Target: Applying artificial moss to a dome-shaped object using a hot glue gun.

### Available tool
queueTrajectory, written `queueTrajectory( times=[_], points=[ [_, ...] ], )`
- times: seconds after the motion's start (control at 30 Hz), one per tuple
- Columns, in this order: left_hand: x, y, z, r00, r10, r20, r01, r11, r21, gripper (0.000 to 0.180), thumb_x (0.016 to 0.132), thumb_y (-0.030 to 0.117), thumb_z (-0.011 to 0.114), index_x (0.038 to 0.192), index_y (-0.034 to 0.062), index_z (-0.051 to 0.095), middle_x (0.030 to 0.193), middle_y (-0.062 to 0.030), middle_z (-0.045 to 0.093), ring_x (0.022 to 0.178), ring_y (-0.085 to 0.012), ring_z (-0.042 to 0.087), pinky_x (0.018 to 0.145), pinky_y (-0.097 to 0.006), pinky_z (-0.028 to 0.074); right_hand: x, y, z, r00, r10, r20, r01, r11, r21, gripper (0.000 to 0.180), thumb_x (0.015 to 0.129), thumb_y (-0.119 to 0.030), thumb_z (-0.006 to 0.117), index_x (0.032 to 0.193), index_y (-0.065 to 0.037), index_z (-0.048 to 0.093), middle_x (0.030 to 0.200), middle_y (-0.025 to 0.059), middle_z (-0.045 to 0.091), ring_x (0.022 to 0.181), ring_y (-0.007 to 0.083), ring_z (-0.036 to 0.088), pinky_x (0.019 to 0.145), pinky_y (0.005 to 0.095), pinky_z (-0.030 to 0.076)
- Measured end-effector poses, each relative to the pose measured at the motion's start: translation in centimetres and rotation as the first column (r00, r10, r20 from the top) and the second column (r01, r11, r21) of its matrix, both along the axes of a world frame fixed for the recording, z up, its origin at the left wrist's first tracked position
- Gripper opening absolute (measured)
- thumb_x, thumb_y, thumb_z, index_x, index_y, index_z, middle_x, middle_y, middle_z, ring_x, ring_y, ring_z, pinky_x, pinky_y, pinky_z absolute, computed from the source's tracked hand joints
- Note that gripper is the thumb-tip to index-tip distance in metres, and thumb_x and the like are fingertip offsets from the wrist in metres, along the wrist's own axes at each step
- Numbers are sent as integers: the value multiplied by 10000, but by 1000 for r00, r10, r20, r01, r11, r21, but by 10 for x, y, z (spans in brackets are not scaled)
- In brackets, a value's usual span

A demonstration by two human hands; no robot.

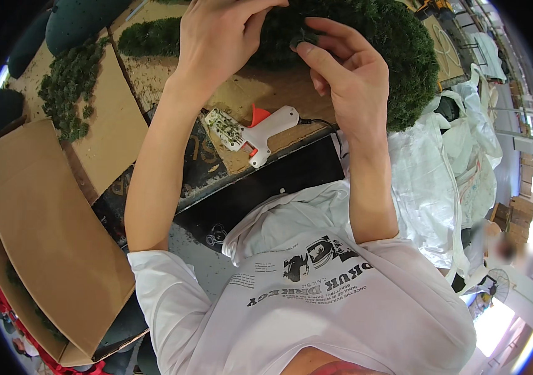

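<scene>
A large round ball covered in dark green artificial moss fills the top of the head view. My left hand rests against its left side with fingers pressed on the moss. My right hand pinches a small dark green moss piece against the ball's surface. A white glue gun with an orange trigger and nozzle lies on the cardboard-covered table below both hands, not touched by either.
Loose moss clumps lie on the cardboard at the upper left, with another moss strip beyond. An open cardboard box stands at the left. White plastic sacks pile up at the right.
</scene>
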State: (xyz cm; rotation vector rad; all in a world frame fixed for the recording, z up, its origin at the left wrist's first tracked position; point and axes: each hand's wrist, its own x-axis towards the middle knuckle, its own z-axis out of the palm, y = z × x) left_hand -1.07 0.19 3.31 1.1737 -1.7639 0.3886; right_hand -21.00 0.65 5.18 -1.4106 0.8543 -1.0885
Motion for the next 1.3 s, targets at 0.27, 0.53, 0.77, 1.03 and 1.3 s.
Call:
queueTrajectory(
  times=[0.27,0.53,0.77,1.03,1.3],
  points=[
    [5,-6,-6,1000,-11,-26,10,1000,-29,158,885,-4,715,1006,88,758,866,-117,504,757,-324,572,678,-434,471,23,-15,2,982,-118,-146,114,993,-37,291,882,-81,784,1127,72,742,877,74,774,615,63,585,565,212,457],
    [7,-8,-13,999,4,-51,-6,999,-36,137,897,47,689,1018,83,743,905,-115,555,813,-326,602,751,-427,488,37,-21,6,901,-302,-310,249,948,-200,247,875,-83,788,1068,70,768,839,80,766,580,79,612,532,222,481],
    [5,-9,-18,994,1,-106,-7,998,-57,145,903,70,687,1038,92,735,925,-109,559,836,-328,603,797,-442,491,51,-12,3,892,-338,-300,257,925,-279,260,895,-100,791,1081,79,765,759,59,722,588,80,618,542,222,491],
    [6,-10,-22,993,2,-118,-10,998,-70,138,895,77,689,1026,91,728,935,-109,557,859,-327,610,813,-441,477,60,-15,-19,903,-393,-175,330,894,-303,202,973,-108,721,1044,81,729,781,77,712,533,86,585,478,235,436],
    [9,-12,-24,992,-47,-118,39,997,-73,125,891,57,688,1007,78,730,901,-121,561,816,-337,615,782,-446,467,61,-15,-19,829,-525,-190,419,810,-412,213,925,-102,770,1019,88,751,702,73,695,523,78,589,475,226,430]
  ],
)
